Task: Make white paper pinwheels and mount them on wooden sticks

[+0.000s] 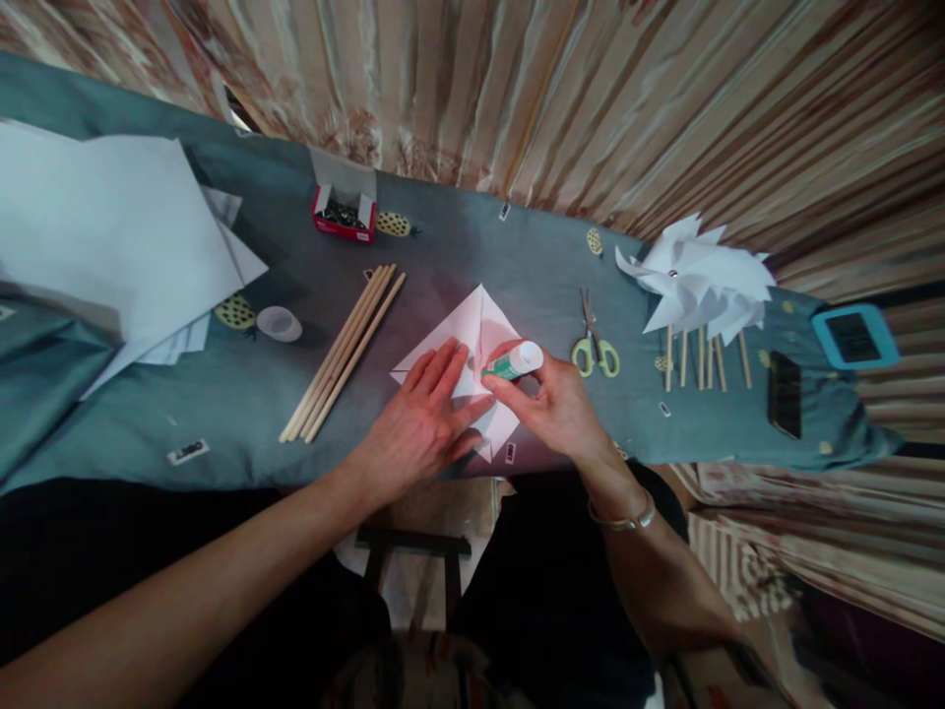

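Note:
A white paper square point(458, 330), slit from its corners toward the middle, lies turned like a diamond on the cloth in front of me. My left hand point(424, 423) rests flat on its left part, fingers stretched out. Gripped in my right hand point(550, 399) is a green and white glue stick point(509, 361), tilted with its lower end at the paper near the middle. Whether that end touches the paper is hidden by my fingers. Right of the paper lie scissors point(595, 345) with light green handles. To the left are several wooden sticks point(344, 354).
White paper sheets point(110, 226) are piled at the left, near a white round cap point(279, 323). An open red box point(344, 215) holds small dark metal pieces. White paper pinwheels point(705, 276) on sticks, a phone point(784, 394) and a blue-framed device point(856, 336) lie at the right.

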Motion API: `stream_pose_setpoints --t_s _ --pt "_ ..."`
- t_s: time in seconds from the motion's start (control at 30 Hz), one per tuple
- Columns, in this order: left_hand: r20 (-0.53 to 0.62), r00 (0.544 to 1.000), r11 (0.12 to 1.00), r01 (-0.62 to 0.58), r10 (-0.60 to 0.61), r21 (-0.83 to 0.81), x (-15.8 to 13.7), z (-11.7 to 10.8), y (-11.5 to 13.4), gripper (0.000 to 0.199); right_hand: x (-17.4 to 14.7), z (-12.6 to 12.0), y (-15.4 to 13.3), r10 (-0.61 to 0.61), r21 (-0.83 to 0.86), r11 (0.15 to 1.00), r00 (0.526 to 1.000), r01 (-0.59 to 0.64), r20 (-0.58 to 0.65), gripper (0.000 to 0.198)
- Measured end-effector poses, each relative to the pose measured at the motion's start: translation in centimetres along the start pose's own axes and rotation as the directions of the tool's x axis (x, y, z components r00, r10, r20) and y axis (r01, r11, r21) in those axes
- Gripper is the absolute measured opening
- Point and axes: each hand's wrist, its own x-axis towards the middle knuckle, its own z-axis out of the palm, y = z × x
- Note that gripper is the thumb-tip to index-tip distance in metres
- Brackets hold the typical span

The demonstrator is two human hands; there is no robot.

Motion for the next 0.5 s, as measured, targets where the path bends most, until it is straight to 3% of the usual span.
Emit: stream_pose_setpoints --t_s 0.5 --pt "0.001 1.0 1.0 -0.011 0.011 0.019 0.01 0.0 -0.01 0.045 0.1 0.4 0.07 -0.023 0.01 1.0 0.999 0.023 -0.033 0.019"
